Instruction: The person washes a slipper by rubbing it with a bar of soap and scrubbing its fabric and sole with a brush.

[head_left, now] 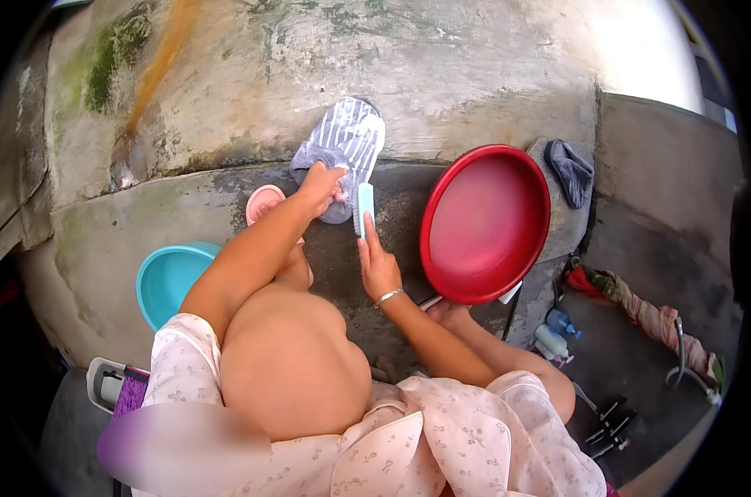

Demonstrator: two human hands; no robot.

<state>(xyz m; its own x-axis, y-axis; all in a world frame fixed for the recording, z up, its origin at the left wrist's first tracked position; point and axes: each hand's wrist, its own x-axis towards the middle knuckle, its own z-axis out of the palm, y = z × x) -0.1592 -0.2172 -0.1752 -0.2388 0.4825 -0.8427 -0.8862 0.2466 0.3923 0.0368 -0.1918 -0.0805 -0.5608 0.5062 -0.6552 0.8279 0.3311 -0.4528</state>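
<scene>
So the easiest thing to go by here is the big red basin [485,232], so I'll place everything off that. Up and to the left of the red basin there's a striped slipper [352,149], grey and white with a fuzzy grey part and white suds on the stripes. The left hand [322,189] has its fingers curled around the fuzzy part, gripping it, left of the red basin. The right hand [380,269], with a bracelet [388,296] on the wrist, is closer in, just left of the red basin, and it's wrapped around a pale blue brush [365,207]. Bristles face the slipper; can't really tell if they're touching it. Just right of the red basin, a dark slipper [570,174] sits on concrete. A teal basin [168,282] is well off to the left of the red basin. Below and right of the red basin you've got a couple of bottles [551,341], plus a twisted cloth [640,308] farther right of it.
</scene>
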